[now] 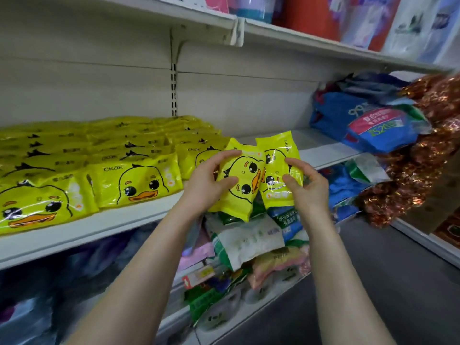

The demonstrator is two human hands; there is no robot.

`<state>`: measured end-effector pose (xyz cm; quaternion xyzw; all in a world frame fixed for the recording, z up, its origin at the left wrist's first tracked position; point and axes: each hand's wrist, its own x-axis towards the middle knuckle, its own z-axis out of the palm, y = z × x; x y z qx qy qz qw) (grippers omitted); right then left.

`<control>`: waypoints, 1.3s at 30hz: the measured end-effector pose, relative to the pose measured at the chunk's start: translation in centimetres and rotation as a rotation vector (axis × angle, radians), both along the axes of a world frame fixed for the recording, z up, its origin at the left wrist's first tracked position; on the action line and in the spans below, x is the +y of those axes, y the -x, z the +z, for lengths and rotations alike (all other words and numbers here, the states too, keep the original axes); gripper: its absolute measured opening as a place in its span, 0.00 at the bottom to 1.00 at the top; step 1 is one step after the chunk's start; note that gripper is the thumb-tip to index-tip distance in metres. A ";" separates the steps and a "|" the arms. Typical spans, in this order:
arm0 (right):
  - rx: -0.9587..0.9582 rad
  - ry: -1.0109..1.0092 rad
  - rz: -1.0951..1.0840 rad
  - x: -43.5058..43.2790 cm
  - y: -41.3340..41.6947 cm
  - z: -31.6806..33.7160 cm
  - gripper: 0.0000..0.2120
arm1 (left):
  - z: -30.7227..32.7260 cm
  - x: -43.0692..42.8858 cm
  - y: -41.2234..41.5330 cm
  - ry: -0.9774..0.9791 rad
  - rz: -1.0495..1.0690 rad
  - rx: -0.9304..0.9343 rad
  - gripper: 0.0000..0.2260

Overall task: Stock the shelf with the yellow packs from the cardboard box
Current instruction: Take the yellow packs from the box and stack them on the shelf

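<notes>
Two bare forearms rise from the bottom of the frame toward its centre, where each hand grips a yellow duck-printed pack held upright in the air in front of the shelf edge. The left hand (206,185) clasps the left pack (240,180) by its left side, fingers on the top corner and thumb across the printed face; the right hand (307,185) pinches the right pack (277,175) along its right edge. The two packs touch, the left one overlapping the right. Below them, in the lower centre, a heap of mixed green, white and pink packets (249,242) crowds the lower shelves. Beyond the hands, the white middle shelf (124,220) carries rows of stacked yellow packs (99,155) filling the left half of the frame, up to just beside the held pair. Farther right on that shelf lie blue bags (368,120) and coppery glittering bundles (433,150). The top shelf (311,43) crosses the upper frame with blurred red, pink and blue goods.
</notes>
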<state>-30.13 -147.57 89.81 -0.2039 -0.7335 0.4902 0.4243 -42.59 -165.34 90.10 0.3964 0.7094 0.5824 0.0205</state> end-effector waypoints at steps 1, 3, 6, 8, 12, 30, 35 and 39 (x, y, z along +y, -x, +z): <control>0.019 0.007 0.023 1.4 0.6 0.4 0.18 | 0.2 1.4 0.5 -0.017 0.009 0.001 0.25; 0.025 0.005 0.048 4.0 1.7 0.9 0.17 | 0.5 3.6 1.3 -0.043 0.017 -0.009 0.25; 0.049 0.029 0.092 8.4 3.2 1.4 0.16 | 1.5 7.7 2.5 -0.038 0.065 0.006 0.25; 0.044 0.025 0.112 11.3 4.1 1.3 0.16 | 2.5 10.1 3.6 -0.033 0.108 0.023 0.25; 0.000 -0.053 0.107 15.7 6.0 0.4 0.18 | 4.3 13.1 6.2 0.009 0.214 0.079 0.25; -0.167 -0.555 0.260 23.9 13.2 2.8 0.22 | 9.0 20.5 20.9 0.654 0.169 0.382 0.28; -0.232 -0.612 0.320 23.6 16.9 3.0 0.23 | 7.5 20.6 23.1 0.854 0.127 0.416 0.29; -0.196 -0.646 0.408 22.5 19.6 2.4 0.22 | 6.8 20.1 24.2 0.990 0.121 0.389 0.31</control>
